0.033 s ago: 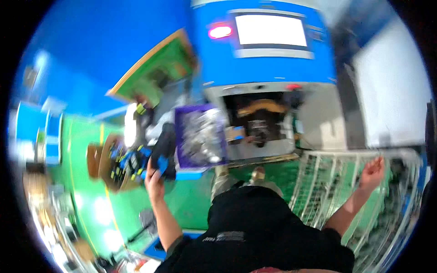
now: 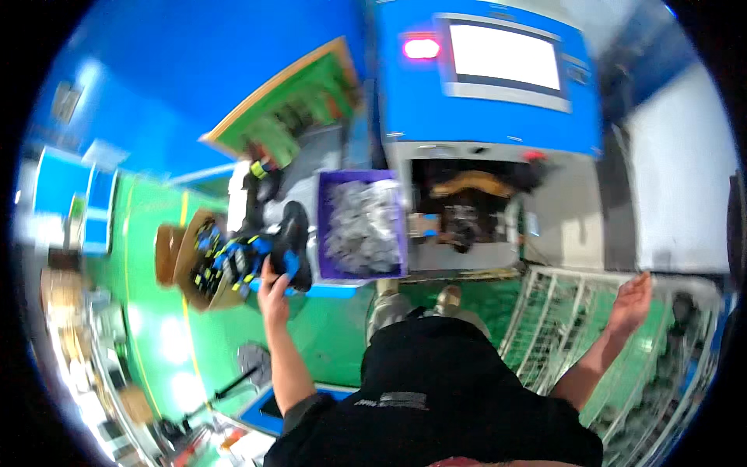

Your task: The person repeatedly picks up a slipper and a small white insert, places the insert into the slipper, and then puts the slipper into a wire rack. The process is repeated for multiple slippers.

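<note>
My left hand [image 2: 274, 291] is at a long, black, shoe-shaped piece [image 2: 295, 233] with blue parts. Thumb and fingers appear to grip its near left side; blur hides the exact contact. Just right of the piece, a purple crate [image 2: 402, 237] holds many crumpled grey-white, clear-looking pieces [image 2: 362, 229]. Left of it, a cardboard box [image 2: 185, 265] is full of black, blue and yellow items [image 2: 226, 265]. Out to the right, my right hand [image 2: 632, 302] has its fingers stretched out and holds nothing visible, near the far rim of a white wire cage [image 2: 583, 279].
A blue machine [image 2: 506, 124] with a bright screen [image 2: 504, 58] and red lamp [image 2: 421, 49] stands ahead. Its opening holds dark parts and a yellow-brown curved piece [image 2: 471, 185]. Behind the crate leans a wood-edged green board [image 2: 288, 109]. A stand with a dark pole [image 2: 226, 393] is lower left.
The whole view has shifted, and the blur is less. My left hand and the black piece have moved slightly left, away from the purple crate. My right hand's fingers look straighter.
</note>
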A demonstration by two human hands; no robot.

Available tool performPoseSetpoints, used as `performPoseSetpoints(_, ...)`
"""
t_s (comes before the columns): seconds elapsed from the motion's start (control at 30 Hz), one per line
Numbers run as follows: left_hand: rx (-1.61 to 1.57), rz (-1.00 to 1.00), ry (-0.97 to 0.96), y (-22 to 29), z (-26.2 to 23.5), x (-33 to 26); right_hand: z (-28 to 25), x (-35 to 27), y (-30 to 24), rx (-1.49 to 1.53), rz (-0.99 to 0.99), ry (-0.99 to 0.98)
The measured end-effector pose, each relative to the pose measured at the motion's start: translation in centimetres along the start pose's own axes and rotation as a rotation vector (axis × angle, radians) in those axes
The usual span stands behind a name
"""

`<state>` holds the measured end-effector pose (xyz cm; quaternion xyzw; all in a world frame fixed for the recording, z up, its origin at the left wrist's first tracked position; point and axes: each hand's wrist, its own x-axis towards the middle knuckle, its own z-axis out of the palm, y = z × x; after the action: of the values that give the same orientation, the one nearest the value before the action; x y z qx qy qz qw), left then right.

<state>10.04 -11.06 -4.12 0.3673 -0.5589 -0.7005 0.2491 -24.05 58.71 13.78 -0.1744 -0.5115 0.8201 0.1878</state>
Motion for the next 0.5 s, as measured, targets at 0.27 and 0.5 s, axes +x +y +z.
performPoseSetpoints(0.27,1.425,-0.033,0.161,-10.8,-5.4,5.7,33.2,-17.4,14.9,-0.685,-1.298,-0.808)
performPoseSetpoints(0.5,1.049,0.306,0.014,-0.8,-4.6,27.3,40.6,-15.9,24.6,-1.0,-1.727,-0.575)
